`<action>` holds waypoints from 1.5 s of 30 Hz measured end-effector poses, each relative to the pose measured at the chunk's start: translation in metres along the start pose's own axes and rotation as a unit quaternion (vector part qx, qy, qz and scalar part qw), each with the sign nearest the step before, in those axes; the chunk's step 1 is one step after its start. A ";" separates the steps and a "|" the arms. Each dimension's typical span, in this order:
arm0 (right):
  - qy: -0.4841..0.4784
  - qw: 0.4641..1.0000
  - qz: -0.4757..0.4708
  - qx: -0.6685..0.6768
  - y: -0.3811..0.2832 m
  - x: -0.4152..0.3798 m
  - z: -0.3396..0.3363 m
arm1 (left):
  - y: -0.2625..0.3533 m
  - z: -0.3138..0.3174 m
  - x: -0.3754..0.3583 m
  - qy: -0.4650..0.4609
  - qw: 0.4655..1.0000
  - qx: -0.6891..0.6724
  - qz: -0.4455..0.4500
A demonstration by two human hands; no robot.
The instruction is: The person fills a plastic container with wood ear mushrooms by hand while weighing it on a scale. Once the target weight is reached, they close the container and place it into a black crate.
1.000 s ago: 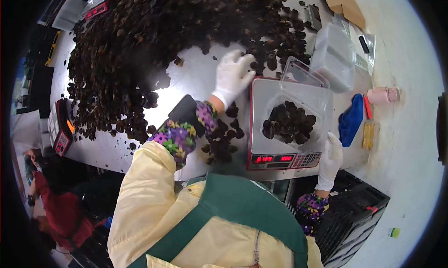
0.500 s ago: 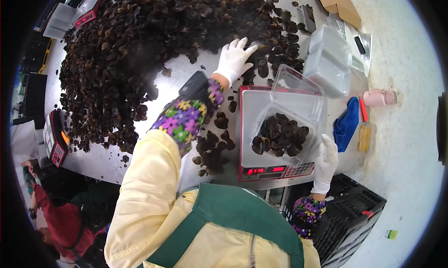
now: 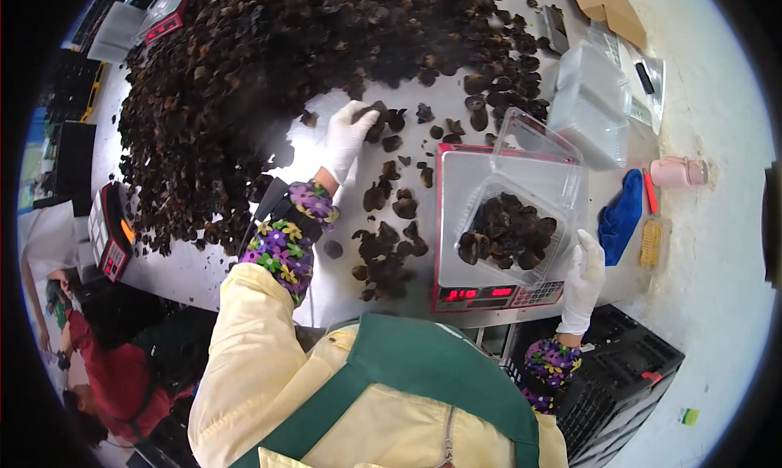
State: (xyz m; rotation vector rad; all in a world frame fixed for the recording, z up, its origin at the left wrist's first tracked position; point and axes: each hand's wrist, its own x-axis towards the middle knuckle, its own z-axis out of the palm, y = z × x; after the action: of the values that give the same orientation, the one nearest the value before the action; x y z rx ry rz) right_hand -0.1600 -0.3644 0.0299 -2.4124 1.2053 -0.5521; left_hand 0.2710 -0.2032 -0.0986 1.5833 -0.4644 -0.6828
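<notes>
My left hand (image 3: 345, 140), in a white glove, is closed on a dark brown wood ear mushroom (image 3: 373, 115) above the metal table, just short of the large heap of wood ear mushrooms (image 3: 236, 69). A clear plastic box (image 3: 466, 260) with its lid (image 3: 533, 136) hinged back sits on a red-framed weighing scale (image 3: 454, 175), with several mushrooms (image 3: 509, 230) inside. To the right of the box, beside the scale, my gloved right hand (image 3: 583, 285) has its fingers stretched out, holding nothing I can see. A small loose pile of mushrooms (image 3: 383, 260) lies left of the scale.
Stacked clear boxes (image 3: 590, 105) stand at the back right, near a cardboard box (image 3: 607, 8). A blue cloth (image 3: 621, 215), a brush (image 3: 650, 241) and a pink bottle (image 3: 678, 171) lie on the right. A black crate (image 3: 623, 362) stands below. Another person (image 3: 118, 370) is at lower left.
My left hand has drawn back to the left from the heap's right part, bringing mushrooms nearer across the table, and its spread fingers have closed. My right hand stays beside the box.
</notes>
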 end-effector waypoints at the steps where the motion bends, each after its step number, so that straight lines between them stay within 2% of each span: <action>1: 0.001 1.000 -0.005 0.001 -0.002 0.001 0.000 | -0.001 -0.013 -0.004 0.020 0.999 -0.039 -0.008; 3: -0.001 1.000 -0.012 0.003 -0.007 0.003 -0.002 | -0.006 -0.033 -0.010 0.029 0.987 -0.157 -0.020; 4: -0.002 1.000 -0.014 0.000 -0.009 0.002 -0.003 | -0.008 -0.040 -0.013 0.034 0.987 -0.158 -0.018; 6: 0.000 1.000 -0.016 0.004 -0.012 0.001 -0.006 | 0.000 -0.048 -0.022 0.047 0.998 -0.032 -0.018; 7: 0.002 1.000 -0.012 0.006 -0.012 0.000 -0.007 | -0.007 -0.050 -0.021 0.054 0.997 0.056 0.018; 8: 0.001 1.000 -0.014 0.006 -0.013 -0.001 -0.008 | 0.004 -0.050 -0.026 0.049 0.978 0.199 0.035; 10: 0.000 1.000 -0.007 -0.001 -0.013 -0.004 -0.010 | -0.012 -0.052 -0.028 0.028 0.923 0.366 0.117; 11: 0.000 1.000 -0.008 -0.001 -0.013 -0.006 -0.011 | -0.013 -0.051 -0.029 0.006 0.910 0.406 0.079; 12: -0.002 1.000 -0.004 -0.004 -0.014 -0.007 -0.012 | -0.017 -0.048 -0.030 0.007 0.910 0.406 0.079; 14: -0.004 1.000 0.001 -0.006 -0.013 -0.010 -0.013 | -0.024 -0.040 -0.035 0.067 0.881 0.444 0.148; 16: -0.006 1.000 0.007 -0.009 -0.011 -0.013 -0.013 | -0.025 -0.032 -0.039 0.049 0.890 0.429 0.146; 18: -0.010 1.000 0.013 -0.003 -0.013 -0.013 -0.013 | -0.019 -0.019 -0.039 0.038 0.867 0.454 0.202; 20: -0.015 1.000 0.016 0.003 -0.017 -0.014 -0.013 | -0.015 -0.004 -0.033 0.036 0.866 0.449 0.218; 22: -0.027 0.999 0.013 0.012 -0.020 -0.012 -0.012 | -0.014 0.006 -0.022 0.025 0.825 0.515 0.233; 26: -0.030 0.999 0.015 0.008 -0.020 -0.012 -0.015 | -0.021 0.010 -0.004 0.002 0.824 0.504 0.259; 27: -0.026 1.000 0.014 0.002 -0.022 -0.011 -0.016 | -0.020 0.008 -0.005 0.022 0.815 0.495 0.302; 28: -0.021 1.000 0.014 -0.003 -0.022 -0.012 -0.017 | -0.025 0.003 -0.007 0.022 0.814 0.495 0.303; 30: -0.017 1.000 0.013 -0.003 -0.015 -0.013 -0.018 | -0.028 -0.006 -0.019 0.034 0.857 0.404 0.319; 31: -0.013 1.000 0.012 -0.005 -0.011 -0.014 -0.017 | -0.021 -0.010 -0.031 0.073 0.871 0.364 0.323; 34: -0.014 1.000 0.018 0.010 -0.011 -0.015 -0.015 | -0.028 -0.032 -0.054 0.175 0.895 0.305 0.276; 36: -0.016 1.000 0.014 0.009 -0.014 -0.014 -0.014 | -0.021 -0.043 -0.073 0.207 0.932 0.250 0.161; 37: -0.018 1.000 0.009 0.006 -0.015 -0.013 -0.013 | -0.018 -0.043 -0.078 0.208 0.947 0.212 0.125; 40: -0.023 1.000 -0.016 0.004 -0.018 -0.009 -0.009 | 0.025 -0.002 -0.101 0.135 0.984 0.055 0.103; 42: -0.022 0.999 -0.022 0.012 -0.024 -0.006 -0.006 | 0.060 0.037 -0.109 0.077 0.920 0.199 0.330; 44: -0.017 0.999 -0.025 0.016 -0.031 -0.004 -0.006 | 0.083 0.082 -0.119 -0.024 0.887 0.201 0.415; 45: -0.017 0.999 -0.029 0.015 -0.033 -0.003 -0.006 | 0.090 0.105 -0.124 -0.073 0.877 0.204 0.429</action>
State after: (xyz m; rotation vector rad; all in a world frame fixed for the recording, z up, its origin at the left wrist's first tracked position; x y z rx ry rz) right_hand -0.1429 -0.3443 0.0510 -2.4280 1.1092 -0.5402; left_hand 0.1172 -0.2121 0.0061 1.4968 -1.3897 -0.0019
